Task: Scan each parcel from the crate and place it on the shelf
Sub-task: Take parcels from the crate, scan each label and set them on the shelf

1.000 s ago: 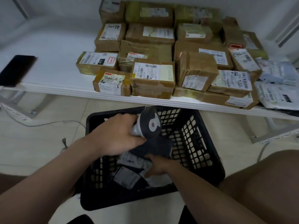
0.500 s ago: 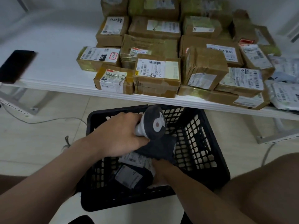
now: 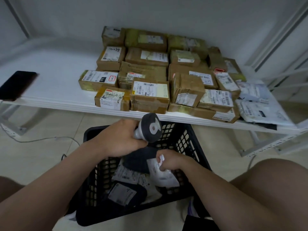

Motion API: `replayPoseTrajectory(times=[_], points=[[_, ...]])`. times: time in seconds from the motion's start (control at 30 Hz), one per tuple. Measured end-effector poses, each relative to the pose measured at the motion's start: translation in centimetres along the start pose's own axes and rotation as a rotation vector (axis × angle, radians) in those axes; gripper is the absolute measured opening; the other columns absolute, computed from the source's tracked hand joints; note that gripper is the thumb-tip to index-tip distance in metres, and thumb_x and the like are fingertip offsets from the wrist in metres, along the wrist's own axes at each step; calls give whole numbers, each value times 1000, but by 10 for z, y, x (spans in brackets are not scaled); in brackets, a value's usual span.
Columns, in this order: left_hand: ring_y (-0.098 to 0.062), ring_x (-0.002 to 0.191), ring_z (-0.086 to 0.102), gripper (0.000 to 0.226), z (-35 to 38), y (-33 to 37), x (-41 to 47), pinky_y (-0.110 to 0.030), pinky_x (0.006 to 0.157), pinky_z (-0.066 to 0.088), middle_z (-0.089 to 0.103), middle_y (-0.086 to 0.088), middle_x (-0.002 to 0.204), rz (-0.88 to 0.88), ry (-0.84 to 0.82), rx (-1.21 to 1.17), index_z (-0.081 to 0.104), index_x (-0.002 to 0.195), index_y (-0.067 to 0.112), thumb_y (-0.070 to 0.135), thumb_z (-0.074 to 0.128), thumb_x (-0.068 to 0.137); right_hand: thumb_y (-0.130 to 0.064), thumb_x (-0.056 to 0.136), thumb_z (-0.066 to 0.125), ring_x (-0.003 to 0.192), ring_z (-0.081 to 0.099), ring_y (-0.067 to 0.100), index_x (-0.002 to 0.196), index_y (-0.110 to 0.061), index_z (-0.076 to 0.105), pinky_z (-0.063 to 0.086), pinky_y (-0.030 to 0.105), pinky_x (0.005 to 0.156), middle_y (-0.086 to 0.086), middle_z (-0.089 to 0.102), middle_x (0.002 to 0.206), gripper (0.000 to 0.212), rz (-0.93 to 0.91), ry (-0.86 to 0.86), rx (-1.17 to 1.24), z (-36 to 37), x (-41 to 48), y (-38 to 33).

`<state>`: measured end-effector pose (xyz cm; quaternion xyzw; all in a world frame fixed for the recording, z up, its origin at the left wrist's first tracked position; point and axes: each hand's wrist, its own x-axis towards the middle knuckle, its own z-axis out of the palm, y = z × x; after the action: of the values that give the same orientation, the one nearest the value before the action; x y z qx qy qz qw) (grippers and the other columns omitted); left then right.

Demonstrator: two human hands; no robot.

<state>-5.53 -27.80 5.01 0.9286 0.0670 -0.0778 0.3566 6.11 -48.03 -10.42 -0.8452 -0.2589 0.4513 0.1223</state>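
Our left hand [image 3: 120, 139] is wrapped around the handle of the scanner [image 3: 150, 128], which we hold over the far side of the black crate [image 3: 188, 144], its dark head tilted up toward the shelf edge. Our right hand [image 3: 170, 161] is down inside the crate, fingers clenched on the top of a white parcel [image 3: 164, 176] that lies among the others there. Just beside it is a dark pouch [image 3: 138, 160], partly hidden under our left hand, and nearer us lies a dark bag with a white label [image 3: 126, 192]. More labelled bags are heaped between them, so the white parcel is crowded on its left side.

The crate stands on the tiled floor [image 3: 33, 164], just in front of the white shelf [image 3: 58, 77]. The middle of the shelf is packed with brown cardboard boxes [image 3: 150, 95], some stacked right up to the front edge. White mail bags [image 3: 255, 104] lie at the right end. A black phone [image 3: 16, 85] rests at the left edge, well apart from the boxes. A thin cable [image 3: 41, 139] trails over the floor to the left, and our bare knee [image 3: 275, 180] sits to the right of the crate.
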Motion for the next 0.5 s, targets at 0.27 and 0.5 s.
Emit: replayPoseTrajectory(times=[0.27,0.5], points=[[-2,79,68,16,-11,15,-7,-34,81,54,76,9,85,7,56,-158,73,92,25,34,81,82,-7,87,71,86,59,17,152,-30,40,50,30,70,1,61,110,75,-106,136,-115,-68,-52,-37],[8,54,57,14,-6,29,-13,-15,58,40,63,21,54,58,99,-394,69,82,23,14,74,91,-22,90,75,96,64,23,110,-12,68,50,34,77,0,66,97,23,-169,305,-149,-123,-86,-55]])
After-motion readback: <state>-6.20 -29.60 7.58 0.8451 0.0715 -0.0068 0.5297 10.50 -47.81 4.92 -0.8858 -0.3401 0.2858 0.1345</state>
